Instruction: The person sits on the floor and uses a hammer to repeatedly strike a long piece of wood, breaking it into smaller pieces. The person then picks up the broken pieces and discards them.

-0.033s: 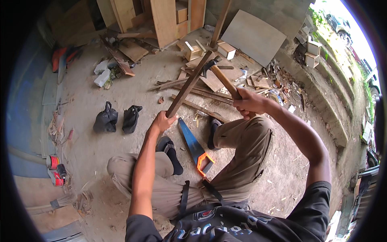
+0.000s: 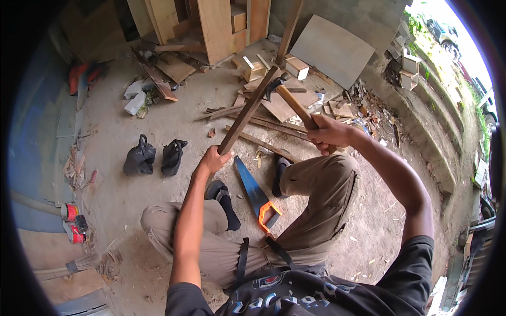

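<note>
Centrally, in the head view, a blue-bladed saw (image 2: 252, 184) lies between my legs (image 2: 321, 184), before scattered boards (image 2: 277, 106); two black bags (image 2: 140, 158) hide their contents. My left hand (image 2: 213, 159) clasps a brown wooden bar (image 2: 241, 121), raised ahead; my right hand (image 2: 329, 132) grips a hammer (image 2: 295, 104), head beside the bar's far end.

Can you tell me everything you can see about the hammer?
The hammer has a light-brown handle that looks wooden and a dark head that looks like metal, with a curved claw. The person's right hand grips it near the bottom, and the handle's end pokes out below. It's held up at a slant, head toward the upper left. The head overlaps a brown wooden strip, but I can't tell whether they touch.
</note>
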Demonstrator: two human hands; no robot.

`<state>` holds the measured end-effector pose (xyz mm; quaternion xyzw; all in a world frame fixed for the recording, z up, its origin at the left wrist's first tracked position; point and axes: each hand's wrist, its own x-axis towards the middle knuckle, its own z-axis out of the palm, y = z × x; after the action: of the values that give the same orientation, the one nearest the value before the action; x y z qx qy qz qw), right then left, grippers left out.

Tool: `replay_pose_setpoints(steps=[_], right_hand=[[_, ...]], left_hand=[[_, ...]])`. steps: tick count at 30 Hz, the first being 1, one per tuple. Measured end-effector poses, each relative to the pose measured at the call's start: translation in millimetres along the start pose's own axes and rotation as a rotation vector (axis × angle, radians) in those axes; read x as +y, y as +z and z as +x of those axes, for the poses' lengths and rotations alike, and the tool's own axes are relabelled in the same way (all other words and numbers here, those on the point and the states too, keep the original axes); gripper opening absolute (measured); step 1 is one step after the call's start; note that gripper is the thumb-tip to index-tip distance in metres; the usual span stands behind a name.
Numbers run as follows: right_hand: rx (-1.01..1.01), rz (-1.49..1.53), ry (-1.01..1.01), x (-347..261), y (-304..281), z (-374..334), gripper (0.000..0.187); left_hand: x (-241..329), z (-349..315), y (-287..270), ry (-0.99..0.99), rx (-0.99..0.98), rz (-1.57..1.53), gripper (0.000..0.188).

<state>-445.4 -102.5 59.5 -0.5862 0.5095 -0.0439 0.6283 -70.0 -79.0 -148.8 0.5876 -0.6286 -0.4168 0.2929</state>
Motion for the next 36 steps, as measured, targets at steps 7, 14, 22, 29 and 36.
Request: replay_pose_setpoints(steps=[7, 14, 22, 29, 36], right_hand=[[0.090, -0.142, -0.021, -56, -46, 12, 0.020], [0.107, -0.076, -0.003, -66, -60, 34, 0.019], [0.083, -0.095, -0.043, -43, -64, 23, 0.020], [0.067, -0.134, 0.088, -48, -51, 7, 0.016], [0.023, -0.141, 0.079, -62, -71, 3, 0.024]], left_hand=[[35, 36, -12, 0.049, 0.062, -0.062, 0.038], [38, 58, -16, 0.082, 0.025, -0.158, 0.034], [-20, -8, -8, -0.180, -0.195, -0.289, 0.026], [-48, -29, 8, -0.136, -0.014, -0.196, 0.030], [-31, -22, 1, -0.133, -0.004, -0.116, 0.038]])
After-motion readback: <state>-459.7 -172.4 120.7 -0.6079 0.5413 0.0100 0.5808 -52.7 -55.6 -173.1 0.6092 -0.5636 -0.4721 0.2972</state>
